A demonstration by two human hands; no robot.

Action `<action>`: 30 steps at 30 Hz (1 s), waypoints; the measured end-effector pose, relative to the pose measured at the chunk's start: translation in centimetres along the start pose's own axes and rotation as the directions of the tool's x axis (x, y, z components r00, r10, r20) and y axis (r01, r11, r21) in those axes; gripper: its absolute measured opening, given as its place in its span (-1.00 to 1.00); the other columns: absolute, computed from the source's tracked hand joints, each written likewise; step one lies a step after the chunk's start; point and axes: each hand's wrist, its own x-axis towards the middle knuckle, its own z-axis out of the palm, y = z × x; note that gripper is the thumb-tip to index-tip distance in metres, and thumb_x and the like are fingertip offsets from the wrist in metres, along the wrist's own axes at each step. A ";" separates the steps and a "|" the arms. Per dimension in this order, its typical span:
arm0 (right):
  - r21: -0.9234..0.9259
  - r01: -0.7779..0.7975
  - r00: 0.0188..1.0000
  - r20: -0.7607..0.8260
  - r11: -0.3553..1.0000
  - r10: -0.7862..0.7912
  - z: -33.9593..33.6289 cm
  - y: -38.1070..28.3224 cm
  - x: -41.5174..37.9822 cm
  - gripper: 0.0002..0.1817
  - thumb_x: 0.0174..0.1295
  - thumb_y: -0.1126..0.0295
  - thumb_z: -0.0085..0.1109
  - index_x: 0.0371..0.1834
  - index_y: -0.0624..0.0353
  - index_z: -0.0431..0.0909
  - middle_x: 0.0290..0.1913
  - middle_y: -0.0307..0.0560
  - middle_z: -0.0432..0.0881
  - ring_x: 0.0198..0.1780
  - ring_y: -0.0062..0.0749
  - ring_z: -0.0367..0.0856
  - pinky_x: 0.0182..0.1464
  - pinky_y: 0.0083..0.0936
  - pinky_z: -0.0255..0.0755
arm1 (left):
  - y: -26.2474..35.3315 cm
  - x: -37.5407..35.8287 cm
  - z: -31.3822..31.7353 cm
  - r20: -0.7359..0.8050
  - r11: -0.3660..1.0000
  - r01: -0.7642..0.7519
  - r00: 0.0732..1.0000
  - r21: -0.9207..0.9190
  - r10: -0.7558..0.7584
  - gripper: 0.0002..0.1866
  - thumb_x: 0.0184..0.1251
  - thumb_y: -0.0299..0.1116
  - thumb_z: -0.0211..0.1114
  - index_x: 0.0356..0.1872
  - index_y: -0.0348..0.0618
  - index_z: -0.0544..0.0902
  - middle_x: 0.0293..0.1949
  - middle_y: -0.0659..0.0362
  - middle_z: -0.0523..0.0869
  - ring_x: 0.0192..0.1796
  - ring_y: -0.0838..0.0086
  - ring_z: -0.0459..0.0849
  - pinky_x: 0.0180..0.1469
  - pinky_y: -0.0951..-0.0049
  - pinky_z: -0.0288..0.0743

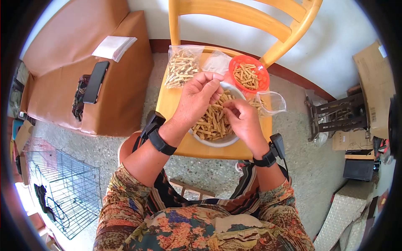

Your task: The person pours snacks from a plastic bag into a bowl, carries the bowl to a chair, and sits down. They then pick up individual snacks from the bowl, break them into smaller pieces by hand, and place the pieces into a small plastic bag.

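A white bowl (222, 144) heaped with short tan sticks (211, 124) stands on the seat of a wooden chair (165, 100). My left hand (200, 94) is raised over the bowl's far left side, thumb and fingertips pinched together; I cannot tell what is in them. Low over the bowl's right side, my right hand (243, 119) has its fingers curled and pressed onto a tan stick. Behind my left hand lies a clear plastic bag (183, 67) full of paler sticks. A red basket (265, 75) with more sticks sits at the back right.
An open clear bag (272, 102) lies right of the bowl, near the chair's edge. The chair's backrest (234, 14) rises behind. At left, a brown sofa (121, 83) holds a phone (96, 82) and white bags (114, 47). A wire cage (67, 184) stands lower left.
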 end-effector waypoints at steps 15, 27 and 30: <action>0.592 0.227 0.955 -0.292 0.774 -0.057 -1.5 -0.8 -0.7 -0.84 0.22 0.68 0.11 -0.16 0.27 0.44 -0.13 -0.17 0.52 -0.09 -0.64 0.49 -0.03 -0.69 0.40 | -1.0 -0.9 1.7 0.239 0.994 0.098 0.967 -0.044 -0.084 -0.73 0.42 -0.24 0.16 -0.07 -0.23 0.60 -0.31 0.32 0.60 -0.25 0.67 0.53 -0.14 0.63 0.44; 0.297 0.372 0.907 -0.317 0.879 -0.277 -1.2 -0.5 -0.7 -0.79 0.08 0.74 0.16 -0.26 0.24 0.47 -0.18 -0.10 0.59 -0.16 -0.46 0.58 -0.06 -0.54 0.45 | -1.3 -0.9 2.7 0.199 0.957 -0.289 0.936 -0.028 0.289 -0.86 0.25 -0.54 0.30 -0.18 -0.21 0.65 -0.28 0.27 0.65 -0.15 0.62 0.60 -0.06 0.56 0.51; 0.448 0.296 0.942 -0.283 0.843 -0.181 -1.1 -1.0 -1.0 -0.79 0.12 0.73 0.16 -0.22 0.25 0.46 -0.16 -0.09 0.58 -0.14 -0.52 0.57 -0.05 -0.58 0.47 | -1.2 -1.1 2.7 0.180 0.912 -0.385 0.916 0.143 0.359 -0.88 0.19 -0.56 0.33 -0.24 -0.20 0.67 -0.33 0.25 0.66 -0.20 0.58 0.60 -0.11 0.54 0.49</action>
